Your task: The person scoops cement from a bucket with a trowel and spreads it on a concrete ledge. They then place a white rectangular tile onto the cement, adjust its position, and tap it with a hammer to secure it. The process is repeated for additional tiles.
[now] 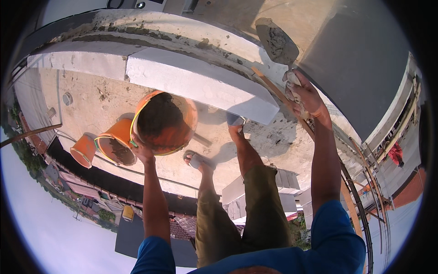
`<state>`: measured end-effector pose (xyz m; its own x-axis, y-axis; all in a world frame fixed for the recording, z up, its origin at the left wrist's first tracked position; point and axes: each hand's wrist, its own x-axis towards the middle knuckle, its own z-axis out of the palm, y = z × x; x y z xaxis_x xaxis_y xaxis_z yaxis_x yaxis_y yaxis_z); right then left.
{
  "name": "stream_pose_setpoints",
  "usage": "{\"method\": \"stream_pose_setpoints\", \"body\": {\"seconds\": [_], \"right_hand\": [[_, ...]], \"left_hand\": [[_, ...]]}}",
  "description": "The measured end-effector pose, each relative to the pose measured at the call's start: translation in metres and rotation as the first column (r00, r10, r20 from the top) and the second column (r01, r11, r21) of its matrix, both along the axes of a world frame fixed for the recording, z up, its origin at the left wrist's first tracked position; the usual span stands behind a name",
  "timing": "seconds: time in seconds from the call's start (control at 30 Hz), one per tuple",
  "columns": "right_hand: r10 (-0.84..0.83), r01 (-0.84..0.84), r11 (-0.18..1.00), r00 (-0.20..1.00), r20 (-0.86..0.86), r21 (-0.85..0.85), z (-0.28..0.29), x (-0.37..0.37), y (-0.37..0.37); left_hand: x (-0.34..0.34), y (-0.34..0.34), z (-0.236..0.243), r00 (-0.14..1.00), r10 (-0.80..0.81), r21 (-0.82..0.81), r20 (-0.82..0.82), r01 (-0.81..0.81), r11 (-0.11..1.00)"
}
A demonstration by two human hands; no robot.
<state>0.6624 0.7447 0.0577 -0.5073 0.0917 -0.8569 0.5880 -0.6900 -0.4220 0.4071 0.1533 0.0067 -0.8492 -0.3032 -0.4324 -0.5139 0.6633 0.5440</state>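
Observation:
My left hand (144, 151) is closed on the rim and handle of a large orange bucket (191, 119), which is tipped toward the block wall. Dark wet mortar (159, 116) lies inside it. Out to the right, my right hand (308, 97) wraps round the mortar-smeared handle of a trowel (277, 42). Its broad blade carries grey mortar and points away from me, over the ledge beyond the blocks. A row of white blocks (191, 82) runs between the bucket and the trowel.
Two smaller orange buckets (117, 145) stand left of the large one. A wooden strip (269, 84) leans by the block row's right end. White blocks (235, 194) are stacked behind my legs. Poles (365, 214) rise at the right, and rooftops lie below the left edge.

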Motion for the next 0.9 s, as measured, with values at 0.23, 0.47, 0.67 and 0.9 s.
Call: {"method": "stream_pose_setpoints", "body": {"seconds": [0.23,0.47,0.67,0.9], "right_hand": [[-0.018,-0.192,0.686,0.96,0.281,0.701,-0.078,-0.015,0.076],[0.648,-0.781,0.42,0.615,0.45,0.463,-0.158,-0.112,-0.054],[0.577,-0.654,0.646,0.756,0.309,0.393,0.005,-0.142,-0.01],[0.849,-0.676,0.419,0.528,0.002,0.606,0.012,-0.078,-0.188]], "left_hand": [[-0.004,0.044,0.016,0.99,0.136,-0.031,0.019,-0.136,0.99],[-0.013,0.034,0.004,0.994,0.098,-0.157,0.039,-0.091,0.983],[-0.002,0.019,0.002,0.997,0.07,-0.034,0.006,-0.07,0.997],[-0.005,0.024,0.004,1.0,0.002,0.041,0.028,-0.003,0.999]]}}
